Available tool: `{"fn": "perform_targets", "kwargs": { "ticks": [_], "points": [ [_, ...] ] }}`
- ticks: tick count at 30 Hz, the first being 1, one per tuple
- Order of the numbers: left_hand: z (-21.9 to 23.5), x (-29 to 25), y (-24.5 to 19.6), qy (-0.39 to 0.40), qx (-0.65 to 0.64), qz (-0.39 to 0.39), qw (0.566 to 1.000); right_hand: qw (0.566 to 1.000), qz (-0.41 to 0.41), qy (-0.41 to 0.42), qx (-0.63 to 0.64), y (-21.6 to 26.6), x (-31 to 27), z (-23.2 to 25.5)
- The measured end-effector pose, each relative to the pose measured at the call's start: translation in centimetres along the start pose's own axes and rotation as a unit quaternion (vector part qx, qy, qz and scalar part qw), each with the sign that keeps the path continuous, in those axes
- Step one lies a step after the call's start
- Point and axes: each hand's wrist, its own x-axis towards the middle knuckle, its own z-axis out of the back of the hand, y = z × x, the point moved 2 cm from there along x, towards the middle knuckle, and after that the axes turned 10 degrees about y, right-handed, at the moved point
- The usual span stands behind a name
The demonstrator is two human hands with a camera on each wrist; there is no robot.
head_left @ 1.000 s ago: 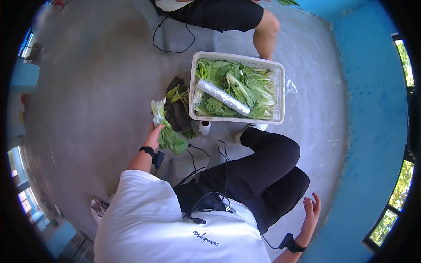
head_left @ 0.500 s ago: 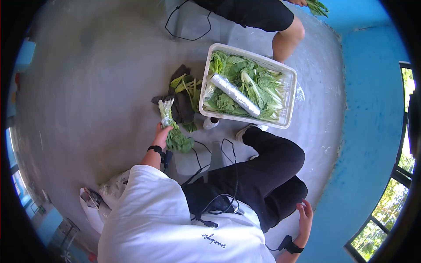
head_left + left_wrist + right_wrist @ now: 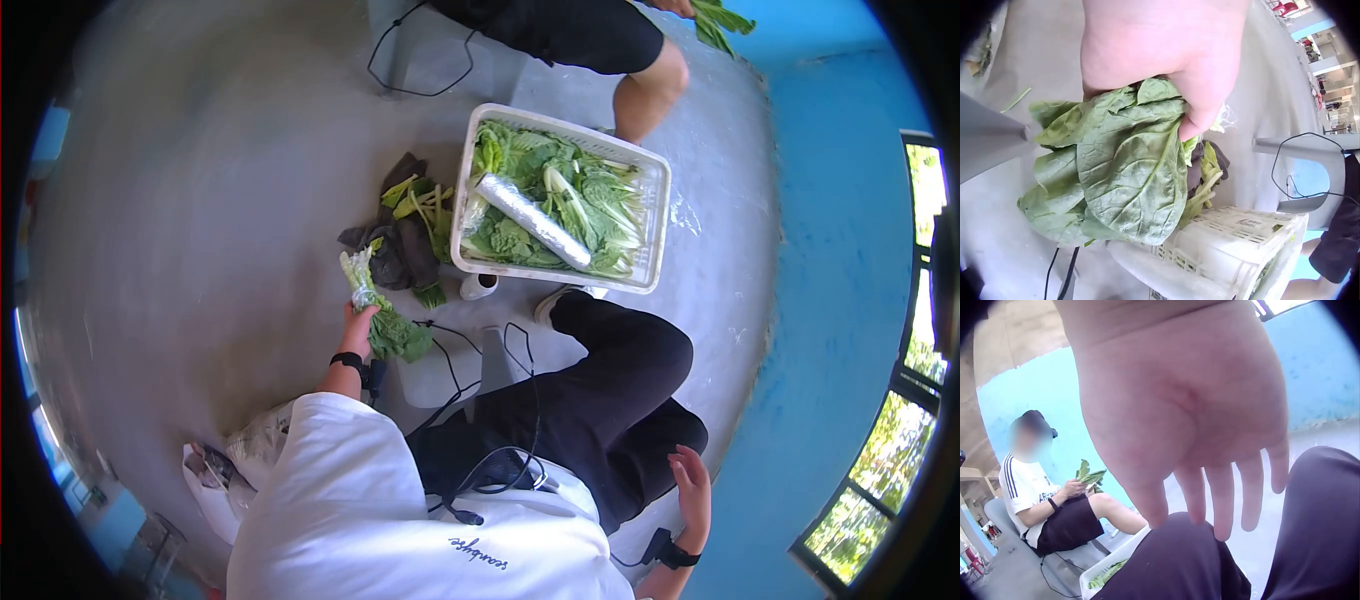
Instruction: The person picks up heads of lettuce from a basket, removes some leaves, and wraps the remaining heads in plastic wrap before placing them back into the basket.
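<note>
Over on the right of the head view, we have a blue wall (image 3: 830, 250), and at its edge, windows (image 3: 865, 515) bright with foliage. Lower left, we spot a white bag (image 3: 210, 500) on the grey floor (image 3: 200, 200). In the right wrist view, we find a person (image 3: 1029, 481), capped, seated on a grey chair (image 3: 1000, 519).

Bright blue painted wall (image 3: 825, 250), scuffed along its base; smooth grey concrete floor (image 3: 200, 200); dark-framed windows (image 3: 865, 505) admitting daylight, green foliage beyond; grey plastic stool (image 3: 430, 375).
</note>
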Motion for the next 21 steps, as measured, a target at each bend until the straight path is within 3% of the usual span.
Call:
{"fn": "perform_targets", "kwargs": {
  "ticks": [6,12,21],
  "points": [
    [-3.5,-2.2,-4.4,0.043,-0.014,-0.018,0.999,1.0,0.015,-0.001,0.012,-0.1,-0.1,-0.5],
    [-6.7,-3.5,-6.2,0.057,0.002,-0.025,0.998,0.999,0.008,0.026,0.046,-3.3,-1.1,0.5],
    [-10.6,-5.8,-9.6,0.1,0.024,-0.098,0.99,0.996,0.064,-0.024,0.059,-6.6,-0.3,2.6]
  ]
}}
